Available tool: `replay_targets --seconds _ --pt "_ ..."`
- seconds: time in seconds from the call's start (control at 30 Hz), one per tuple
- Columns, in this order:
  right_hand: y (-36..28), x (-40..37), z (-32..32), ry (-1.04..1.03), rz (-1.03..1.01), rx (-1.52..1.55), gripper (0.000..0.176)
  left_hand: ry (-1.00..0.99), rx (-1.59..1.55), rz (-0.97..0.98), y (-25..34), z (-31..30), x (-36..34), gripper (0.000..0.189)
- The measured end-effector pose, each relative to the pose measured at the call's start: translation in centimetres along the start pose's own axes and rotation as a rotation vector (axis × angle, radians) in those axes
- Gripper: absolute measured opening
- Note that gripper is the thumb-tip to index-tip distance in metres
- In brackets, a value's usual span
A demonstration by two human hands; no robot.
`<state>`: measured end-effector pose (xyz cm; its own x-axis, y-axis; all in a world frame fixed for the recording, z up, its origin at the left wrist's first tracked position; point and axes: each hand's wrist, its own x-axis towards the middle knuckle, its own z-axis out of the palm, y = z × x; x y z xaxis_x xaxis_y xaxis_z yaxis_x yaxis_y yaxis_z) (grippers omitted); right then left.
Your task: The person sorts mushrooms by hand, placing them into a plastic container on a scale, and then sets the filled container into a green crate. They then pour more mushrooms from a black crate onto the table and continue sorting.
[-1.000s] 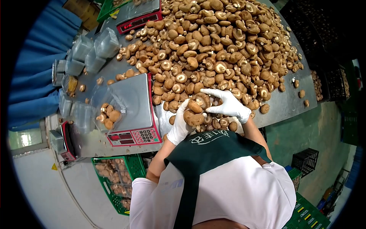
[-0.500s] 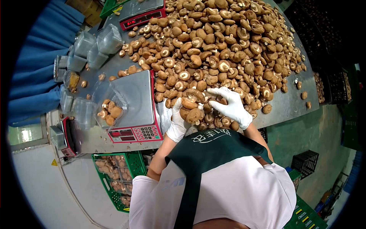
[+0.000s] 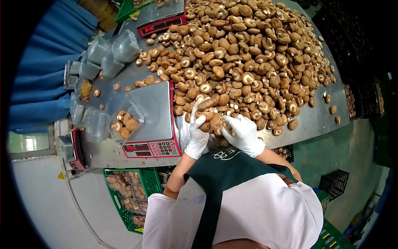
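My left hand (image 3: 197, 130), in a white glove, has its fingers wrapped round several brown mushrooms (image 3: 206, 114) at the front edge of the large mushroom pile (image 3: 248, 62). The gloved right hand (image 3: 242, 133) is closed against another brown mushroom (image 3: 216, 123) beside them, fingertips on its right side. To the left, a scale (image 3: 155, 112) with a red frame carries part of a clear plastic tray (image 3: 139, 112), and mushrooms (image 3: 125, 124) lie in that tray.
Stacked clear trays (image 3: 99, 50) stand at the upper left, near a blue curtain (image 3: 45, 62). A second red scale (image 3: 162, 25) is at the back. Below the table edge is a green crate (image 3: 151, 182) of packed mushrooms. A black crate (image 3: 333, 182) stands on the floor at right.
My right hand has moved left and down to the mushrooms at my left hand, and its fingers have closed in. The left fingers have wrapped further round their mushrooms. The view has shifted slightly.
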<state>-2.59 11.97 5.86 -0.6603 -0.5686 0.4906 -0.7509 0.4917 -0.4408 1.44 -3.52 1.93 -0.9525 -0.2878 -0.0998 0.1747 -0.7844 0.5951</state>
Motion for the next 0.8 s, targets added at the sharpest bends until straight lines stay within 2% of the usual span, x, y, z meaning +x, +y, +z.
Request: replay_targets --seconds 0.03,0.1,0.17,0.23,0.37,0.43,0.47,0.5,0.57,0.6,0.63,0.7,0.73,0.77,0.8 --pt "0.1 -0.1 0.2 0.028 0.004 -0.013 0.037 -0.002 0.129 0.085 0.4 0.7 0.0 0.061" --pt "0.2 0.0 0.0 0.037 -0.017 -0.017 0.035 0.033 0.126 0.108 0.3 1.1 -0.3 0.061" --pt "0.5 0.1 0.1 0.035 -0.1 -0.101 0.03 0.036 0.337 0.174 0.4 1.1 -0.3 0.058" --pt "0.5 0.4 0.2 0.051 -0.128 -0.122 0.025 0.029 0.342 0.214 0.3 0.9 -0.2 0.055" --pt "0.8 0.3 -0.3 0.077 -0.097 0.1 0.016 0.027 0.313 0.228 0.8 0.8 -0.3 0.058" --pt "0.1 0.3 -1.4 -0.268 0.707 0.934 0.008 -0.058 0.157 0.1 1.8 0.2 0.0 0.06" --pt "0.7 0.2 -1.3 -0.279 0.714 1.14 0.01 -0.113 0.07 0.097 1.9 -0.1 0.2 0.061" --pt "0.8 0.2 -1.5 -0.282 0.729 1.198 0.011 -0.337 -0.111 -0.002 1.4 -3.4 1.1 0.062" --pt "1.5 0.2 -1.3 -0.33 0.648 1.085 0.016 -0.08 -0.285 -0.002 1.4 -2.3 0.3 0.062" --pt "1.7 0.4 -1.7 -0.398 0.585 0.997 0.022 -0.041 -0.304 -0.024 1.4 -2.5 0.2 0.063" --pt "1.6 0.9 -2.6 -0.496 0.578 0.911 0.03 -0.038 -0.3 -0.018 1.3 -2.7 0.2 0.063" --pt "1.7 1.0 -2.8 -0.609 0.467 0.785 0.03 -0.055 -0.353 -0.107 0.9 -3.5 0.2 0.07" --pt "2.3 1.0 -2.4 -0.654 0.319 0.581 0.029 -0.112 -0.437 -0.192 0.9 -4.0 0.2 0.074" --pt "2.3 0.9 -2.3 -0.657 0.316 0.583 0.029 -0.11 -0.437 -0.188 0.7 -4.3 0.1 0.074" --pt "2.2 1.0 -2.4 -0.689 0.309 0.555 0.028 -0.23 -0.566 -0.227 0.4 -4.6 0.0 0.072"
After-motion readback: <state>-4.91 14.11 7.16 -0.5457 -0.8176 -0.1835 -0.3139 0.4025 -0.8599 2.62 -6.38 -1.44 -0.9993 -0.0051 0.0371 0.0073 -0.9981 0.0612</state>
